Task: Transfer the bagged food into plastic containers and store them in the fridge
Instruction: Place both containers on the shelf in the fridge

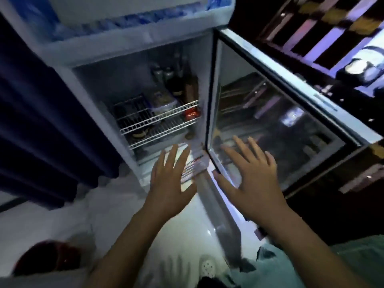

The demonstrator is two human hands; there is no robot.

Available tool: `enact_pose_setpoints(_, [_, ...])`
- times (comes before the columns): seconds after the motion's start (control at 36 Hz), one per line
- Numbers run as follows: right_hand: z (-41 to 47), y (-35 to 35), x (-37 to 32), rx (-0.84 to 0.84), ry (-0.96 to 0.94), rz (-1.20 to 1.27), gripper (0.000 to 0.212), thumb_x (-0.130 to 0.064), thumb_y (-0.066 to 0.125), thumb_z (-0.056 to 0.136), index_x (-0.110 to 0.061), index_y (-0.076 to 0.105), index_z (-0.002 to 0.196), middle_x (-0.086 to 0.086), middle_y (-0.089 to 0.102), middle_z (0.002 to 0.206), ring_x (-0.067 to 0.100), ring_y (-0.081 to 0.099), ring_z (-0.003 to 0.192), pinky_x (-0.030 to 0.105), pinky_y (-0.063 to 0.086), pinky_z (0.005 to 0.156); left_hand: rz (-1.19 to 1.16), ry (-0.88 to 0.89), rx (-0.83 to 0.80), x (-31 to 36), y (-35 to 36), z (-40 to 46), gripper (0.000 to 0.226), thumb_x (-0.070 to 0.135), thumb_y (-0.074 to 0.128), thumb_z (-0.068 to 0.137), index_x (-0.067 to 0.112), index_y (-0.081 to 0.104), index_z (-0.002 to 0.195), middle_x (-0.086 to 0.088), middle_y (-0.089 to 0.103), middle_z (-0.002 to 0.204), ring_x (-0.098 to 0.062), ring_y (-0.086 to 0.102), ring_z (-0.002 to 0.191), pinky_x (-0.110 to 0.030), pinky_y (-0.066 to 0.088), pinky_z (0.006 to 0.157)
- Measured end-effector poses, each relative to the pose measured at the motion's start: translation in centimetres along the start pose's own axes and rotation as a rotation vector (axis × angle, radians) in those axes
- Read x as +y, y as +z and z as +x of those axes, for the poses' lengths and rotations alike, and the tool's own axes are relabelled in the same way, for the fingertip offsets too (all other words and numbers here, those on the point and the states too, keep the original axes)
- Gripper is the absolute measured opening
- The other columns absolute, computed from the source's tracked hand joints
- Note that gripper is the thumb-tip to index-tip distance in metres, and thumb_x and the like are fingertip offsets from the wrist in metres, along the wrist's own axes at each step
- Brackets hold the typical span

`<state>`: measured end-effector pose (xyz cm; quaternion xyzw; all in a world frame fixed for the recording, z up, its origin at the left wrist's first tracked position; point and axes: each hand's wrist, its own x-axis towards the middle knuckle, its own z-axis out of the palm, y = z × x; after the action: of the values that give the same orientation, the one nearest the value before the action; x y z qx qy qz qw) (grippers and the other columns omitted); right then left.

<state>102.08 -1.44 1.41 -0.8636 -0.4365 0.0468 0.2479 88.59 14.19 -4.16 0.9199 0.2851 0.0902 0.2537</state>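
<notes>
Head view: fridge open, glass door swung right.
Wire shelves: bottles, blurred containers.
Left hand: fingers spread, empty, below shelves.
Right hand: fingers spread, empty, before door.

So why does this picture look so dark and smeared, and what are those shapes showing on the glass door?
Head view: the room is dim, and the brightest patches are the white fridge walls and floor. Motion blur smears the edges, worst at the shelving top right. The wide lens bends straight lines. The glass door shows faint shapes of the room, by reflection or see-through. Both open hands, left hand and right hand, look fairly sharp.
</notes>
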Motion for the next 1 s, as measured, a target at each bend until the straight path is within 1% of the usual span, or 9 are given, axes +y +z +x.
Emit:
enact_pose_setpoints(0.08, [-1.4,3.7,-3.4,-0.153,-0.09,0.063,0.065,-0.068,0.037,0.088,-0.044,0.037,0.149,-0.012,0.019,0.164,0.018,0.008,0.154,0.054,0.01,0.121,-0.005,-0.232,0.012,-4.3,-1.3,-8.4,0.091,0.047,0.061,0.095,0.051,-0.012,0.149,0.009,-0.013,0.168,-0.025,-0.01,0.155,-0.047,0.002,0.126])
enact_pose_setpoints(0.17, [-4.1,7.7,-7.2,-0.312,-0.187,0.114,0.062,-0.064,0.048,0.092,-0.05,0.028,0.15,-0.025,0.01,0.159,0.013,0.001,0.154,0.049,0.004,0.122,0.017,-0.455,0.046,-7.5,-2.1,-16.8,0.088,0.054,0.056,0.095,0.049,-0.012,0.151,0.011,-0.019,0.166,-0.023,-0.017,0.154,-0.043,0.0,0.124])
enact_pose_setpoints(0.42, [-16.8,16.7,-22.5,-0.724,-0.598,0.096,0.065,-0.061,0.049,0.09,-0.05,0.026,0.15,-0.021,0.01,0.165,0.007,-0.004,0.152,0.044,0.002,0.122,-0.085,-0.935,0.353,-11.6,-3.8,-41.4,0.087,0.058,0.057,0.092,0.053,-0.008,0.149,0.012,-0.01,0.168,-0.022,-0.009,0.156,-0.042,0.005,0.126])
enact_pose_setpoints(0.53, [-23.4,19.2,-28.4,-0.822,-0.754,0.066,0.071,-0.071,0.037,0.082,-0.052,0.025,0.15,-0.02,0.013,0.164,0.006,-0.001,0.152,0.042,0.003,0.122,-0.057,-1.091,0.46,-11.0,-3.8,-51.5,0.087,0.058,0.058,0.091,0.048,0.0,0.155,0.012,-0.01,0.167,-0.02,-0.008,0.155,-0.041,0.006,0.125])
enact_pose_setpoints(0.61, [-28.6,21.1,-31.9,-0.88,-0.872,0.047,0.065,-0.068,0.045,0.09,-0.052,0.025,0.15,-0.019,0.014,0.164,0.008,0.003,0.152,0.042,0.006,0.121,-0.098,-1.182,0.56,-10.3,-3.2,-58.2,0.091,0.054,0.063,0.089,0.057,-0.008,0.147,0.022,-0.015,0.162,-0.013,-0.015,0.153,-0.039,0.005,0.125])
enact_pose_setpoints(0.72, [-35.3,22.9,-35.9,-0.998,-0.998,0.026,0.064,-0.069,0.047,0.089,-0.056,0.023,0.148,-0.025,0.011,0.162,0.007,0.003,0.152,0.042,0.007,0.121,-0.111,-1.353,0.632,-9.5,-2.2,-66.0,0.094,0.052,0.064,0.088,0.058,-0.013,0.142,0.015,-0.015,0.165,-0.022,-0.011,0.155,-0.038,0.006,0.123])
enact_pose_setpoints(0.83, [-40.3,22.8,-39.9,-1.112,-1.165,0.023,0.057,-0.07,0.046,0.088,-0.068,0.016,0.136,-0.037,0.002,0.152,0.004,-0.003,0.151,0.042,0.005,0.123,-0.154,-1.491,0.763,-8.8,-1.5,-72.4,0.088,0.05,0.064,0.089,0.049,0.002,0.152,0.008,0.0,0.168,-0.024,-0.001,0.156,-0.038,0.008,0.123])
enact_pose_setpoints(0.92, [-43.3,22.0,-43.0,-1.113,-1.321,0.044,0.066,-0.08,0.033,0.079,-0.061,0.027,0.142,-0.038,-0.001,0.153,-0.003,-0.008,0.148,0.038,0.002,0.122,-0.126,-1.626,0.888,-8.7,-1.1,-76.7,0.085,0.054,0.064,0.089,0.042,0.012,0.155,0.005,0.005,0.169,-0.025,0.004,0.156,-0.038,0.009,0.123])
enact_pose_setpoints(1.0, [-46.2,22.0,-46.2,-1.113,-1.499,0.032,0.074,-0.078,0.028,0.079,-0.055,0.024,0.149,-0.033,-0.001,0.157,-0.004,-0.013,0.148,0.039,-0.002,0.123,-0.19,-1.783,1.033,-9.2,-1.1,-80.3,0.091,0.062,0.064,0.085,0.039,0.014,0.158,0.003,0.007,0.169,-0.028,0.005,0.155,-0.048,0.015,0.122])
